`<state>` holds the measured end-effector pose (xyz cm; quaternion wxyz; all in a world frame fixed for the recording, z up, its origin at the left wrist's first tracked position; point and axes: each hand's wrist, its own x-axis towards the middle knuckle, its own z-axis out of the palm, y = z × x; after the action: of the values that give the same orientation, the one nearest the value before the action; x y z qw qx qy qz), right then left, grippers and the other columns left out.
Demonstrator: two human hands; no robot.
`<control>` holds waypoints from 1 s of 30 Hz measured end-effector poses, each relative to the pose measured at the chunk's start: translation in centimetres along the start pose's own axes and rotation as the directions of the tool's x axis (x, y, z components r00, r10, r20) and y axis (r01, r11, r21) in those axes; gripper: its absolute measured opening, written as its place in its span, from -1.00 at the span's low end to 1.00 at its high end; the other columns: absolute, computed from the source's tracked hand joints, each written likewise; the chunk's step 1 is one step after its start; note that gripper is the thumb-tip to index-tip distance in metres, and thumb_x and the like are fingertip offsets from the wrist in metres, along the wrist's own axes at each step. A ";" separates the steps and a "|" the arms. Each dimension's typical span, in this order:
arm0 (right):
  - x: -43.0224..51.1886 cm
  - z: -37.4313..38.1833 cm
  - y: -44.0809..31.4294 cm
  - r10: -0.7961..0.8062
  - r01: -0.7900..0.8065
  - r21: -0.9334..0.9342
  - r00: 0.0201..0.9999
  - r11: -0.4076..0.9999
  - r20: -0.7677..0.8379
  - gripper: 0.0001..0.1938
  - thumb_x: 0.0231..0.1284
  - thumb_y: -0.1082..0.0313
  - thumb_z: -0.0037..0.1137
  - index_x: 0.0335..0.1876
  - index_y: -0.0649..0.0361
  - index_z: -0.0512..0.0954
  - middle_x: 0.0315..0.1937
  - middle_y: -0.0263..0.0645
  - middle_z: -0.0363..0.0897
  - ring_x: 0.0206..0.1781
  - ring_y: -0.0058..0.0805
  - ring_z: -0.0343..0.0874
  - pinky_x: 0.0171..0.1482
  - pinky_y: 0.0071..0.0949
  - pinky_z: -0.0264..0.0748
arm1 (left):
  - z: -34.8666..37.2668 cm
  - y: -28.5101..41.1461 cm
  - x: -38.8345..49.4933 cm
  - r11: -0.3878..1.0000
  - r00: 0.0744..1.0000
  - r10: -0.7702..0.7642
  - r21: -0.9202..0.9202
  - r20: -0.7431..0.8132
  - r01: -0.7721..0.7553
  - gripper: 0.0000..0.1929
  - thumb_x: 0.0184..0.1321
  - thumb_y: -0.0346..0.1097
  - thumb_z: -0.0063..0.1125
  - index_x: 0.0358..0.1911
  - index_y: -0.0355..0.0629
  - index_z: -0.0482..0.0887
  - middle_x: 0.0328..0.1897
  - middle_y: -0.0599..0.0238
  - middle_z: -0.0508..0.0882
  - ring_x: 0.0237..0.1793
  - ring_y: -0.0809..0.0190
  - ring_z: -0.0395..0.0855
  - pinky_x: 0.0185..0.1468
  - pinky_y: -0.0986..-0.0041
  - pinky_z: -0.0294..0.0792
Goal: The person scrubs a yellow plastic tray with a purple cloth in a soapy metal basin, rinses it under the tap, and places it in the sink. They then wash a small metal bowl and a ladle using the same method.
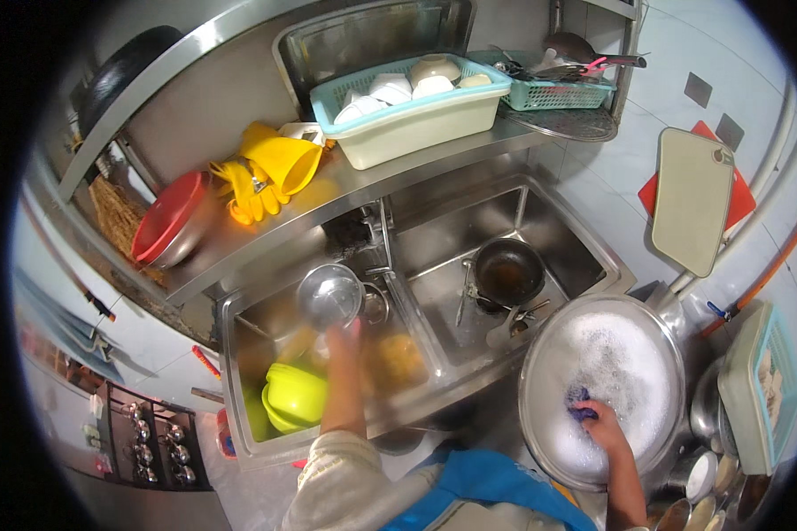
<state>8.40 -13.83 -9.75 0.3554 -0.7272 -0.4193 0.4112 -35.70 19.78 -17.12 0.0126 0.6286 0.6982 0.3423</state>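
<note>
Over the left sink basin (242,372), my left hand (342,333) grips the near edge of a round, shiny bowl (331,297). Whether that bowl is metal or clear plastic is hard to tell. Lime-green bowls (297,397) lie in the same basin, below and left of my hand, beside a blurred orange-yellow thing (398,355). To the right, my right hand (599,419) holds a dark purple scrubbing cloth or pad (580,405) at the foam in a large round metal basin (535,398). White suds cover most of its water.
In the right sink basin (432,292) sit a dark wok-like pan (509,272) and several utensils. The steel shelf behind bears yellow rubber gloves (265,172), a red basin (171,216) and a crockery crate (425,133). Cutting boards (693,199) hang at right.
</note>
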 end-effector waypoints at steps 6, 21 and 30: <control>0.1 0.1 1.0 0.216 -0.208 0.069 0.966 0.976 -0.140 -0.61 -0.24 0.69 -0.12 -0.17 0.25 0.50 -0.44 -0.39 0.44 -0.45 -0.64 0.39 -0.39 -0.67 0.32 | 8.2 -3.8 4.2 0.929 0.993 -0.055 -0.359 0.104 0.089 -0.72 0.03 -0.20 0.10 -0.31 -0.30 0.59 -0.32 0.02 0.60 -0.30 0.01 0.55 -0.21 0.26 0.43; -0.2 -0.4 4.6 0.264 -0.250 0.084 0.904 0.965 -0.336 -0.81 -0.15 0.58 -0.08 -0.32 0.30 0.47 -0.55 -0.35 0.45 -0.47 -0.55 0.43 -0.39 -0.56 0.37 | 16.4 -9.8 5.3 0.899 0.982 0.155 -0.427 0.108 -0.095 -0.66 0.09 -0.07 -0.05 -0.14 -0.07 0.56 -0.37 -0.04 0.61 -0.31 -0.08 0.58 -0.19 0.17 0.40; -0.4 -0.4 6.3 0.203 -0.229 -0.009 0.882 0.973 -0.426 -0.78 -0.19 0.59 -0.10 -0.32 0.34 0.46 -0.46 -0.33 0.48 -0.38 -0.54 0.44 -0.30 -0.50 0.39 | 8.1 3.7 2.1 0.984 0.888 0.087 -0.180 0.452 -0.005 -0.79 0.09 -0.20 -0.01 -0.27 -0.14 0.53 -0.53 0.26 0.56 -0.60 0.28 0.49 -0.60 0.42 0.31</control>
<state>10.58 -16.73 -14.86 0.3678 -0.8512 -0.2607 0.2688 -29.30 25.28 -20.68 0.2231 0.7045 0.6279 0.2442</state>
